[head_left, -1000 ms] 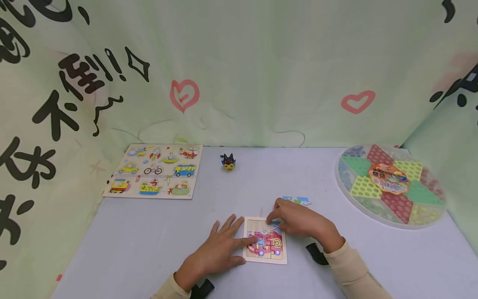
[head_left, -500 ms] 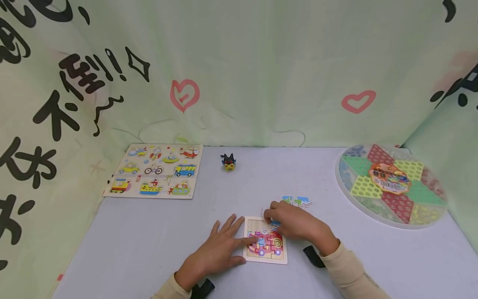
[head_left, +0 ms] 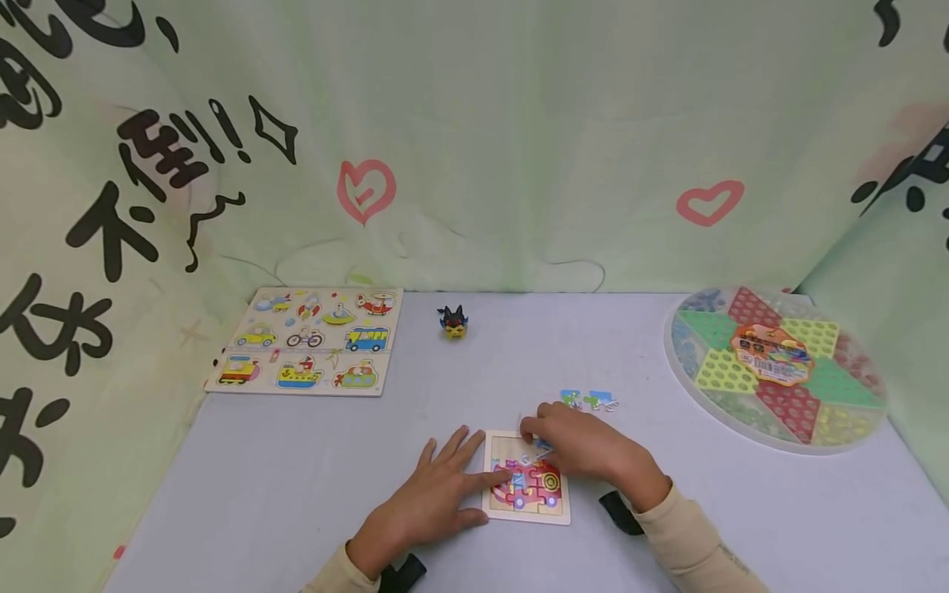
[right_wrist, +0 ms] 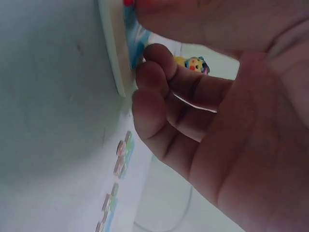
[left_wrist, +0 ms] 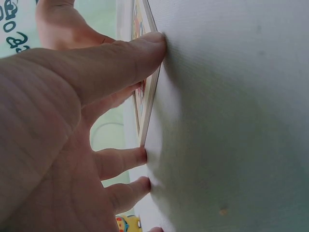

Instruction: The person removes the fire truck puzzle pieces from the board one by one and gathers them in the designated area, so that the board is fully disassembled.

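A small wooden jigsaw puzzle [head_left: 526,517] with a pink car picture lies in its frame on the table. My left hand [head_left: 430,498] is spread along its left side. The index finger rests on the picture and the thumb touches the frame's lower left edge. Over the upper right of the frame, my right hand [head_left: 593,441] has its fingers curled at a blue jigsaw piece [head_left: 544,445], pinching it between thumb and fingers. In the right wrist view the blue piece [right_wrist: 136,46] shows just inside the frame's rim, partly hidden by the thumb.
Two loose jigsaw pieces [head_left: 599,399] lie beyond the right hand. A vehicle puzzle board [head_left: 307,340] is at the back left, a small black and yellow toy figure [head_left: 454,322] at the back. The round patterned game box [head_left: 778,371] lies at the right.
My right hand has shifted slightly left and toward me over the frame's upper part, uncovering more of the loose pieces behind it. The left hand has stayed in place.
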